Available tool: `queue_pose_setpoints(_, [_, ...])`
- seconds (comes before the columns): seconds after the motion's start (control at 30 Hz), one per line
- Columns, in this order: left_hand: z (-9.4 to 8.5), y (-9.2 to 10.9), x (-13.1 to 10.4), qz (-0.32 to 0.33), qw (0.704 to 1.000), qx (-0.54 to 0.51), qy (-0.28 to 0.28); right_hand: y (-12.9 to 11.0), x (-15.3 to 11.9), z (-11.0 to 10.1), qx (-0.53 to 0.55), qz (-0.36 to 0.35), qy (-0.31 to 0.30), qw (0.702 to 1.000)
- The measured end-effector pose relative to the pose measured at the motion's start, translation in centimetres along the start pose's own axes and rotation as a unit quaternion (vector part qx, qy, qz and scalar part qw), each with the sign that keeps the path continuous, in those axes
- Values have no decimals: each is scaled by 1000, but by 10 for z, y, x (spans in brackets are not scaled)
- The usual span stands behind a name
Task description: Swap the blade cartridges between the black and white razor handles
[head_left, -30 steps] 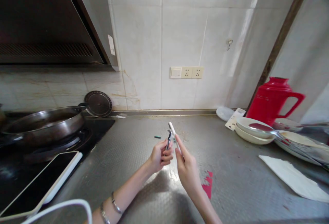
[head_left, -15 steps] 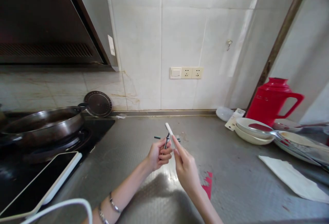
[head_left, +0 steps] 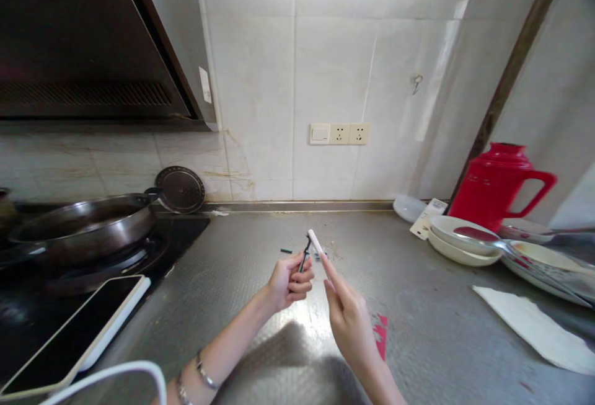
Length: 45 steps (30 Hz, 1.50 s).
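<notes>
My left hand (head_left: 292,281) is closed around a slim dark stick-like tool (head_left: 305,255), which points up and ends in a small angled head. A smooth white rod (head_left: 315,241) slants up and left from the fingertips of my right hand (head_left: 348,312), whose index finger lies along it. The rod's upper end is right beside the tool's head; whether they touch I cannot tell. Behind my left hand a short dark green piece (head_left: 286,250) lies on the metal counter (head_left: 251,237). Another small greenish piece (head_left: 318,257) is partly hidden behind my hands.
To the left, a steel pan (head_left: 93,225) sits on the black stove, with a phone (head_left: 79,337) and a white cable (head_left: 125,364) nearer. At right are stacked bowls (head_left: 460,250), a red thermos jug (head_left: 495,188) and a white paper sheet (head_left: 530,324). A red scrap (head_left: 381,337) is by my right wrist.
My right hand has moved slightly right and down with the white rod. The rod's tip now sits closer to the dark tool's head. My left hand has hardly moved.
</notes>
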<state>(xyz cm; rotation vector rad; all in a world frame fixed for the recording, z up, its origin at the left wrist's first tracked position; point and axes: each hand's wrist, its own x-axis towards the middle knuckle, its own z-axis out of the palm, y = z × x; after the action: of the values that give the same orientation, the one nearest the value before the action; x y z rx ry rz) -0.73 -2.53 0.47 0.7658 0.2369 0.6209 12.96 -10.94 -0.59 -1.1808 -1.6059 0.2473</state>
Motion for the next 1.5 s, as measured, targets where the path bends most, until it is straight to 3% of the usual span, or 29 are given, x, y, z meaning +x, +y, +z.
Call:
queue_pose_setpoints(0.23, [-14,1,7,128,985,72,90,7,-17,-5,92,84,42,991])
queue_pose_setpoints(0.4, [-29,-6,17,187,942,228,162,2,-6,-5,287,205,93,931])
queue_pose_setpoints(0.57, [-43,-9,23,248,897,306,201,6,6,-1,426,243,18,872])
queue_pose_setpoints(0.7, [-38,-9,25,274,878,330,212,9,18,0,488,255,-25,835])
queue_pose_setpoints(0.83, [-31,-8,31,299,864,351,200,7,32,-3,510,250,-38,822])
queue_pose_setpoints(0.93, [-29,-7,39,311,857,341,228,6,36,0,516,253,-63,816])
queue_pose_setpoints(1.23, [-44,-18,36,312,842,325,297,4,24,28,472,331,-131,806])
queue_pose_setpoints(1.5, [-39,-23,31,291,848,347,276,-4,39,35,482,334,-133,799])
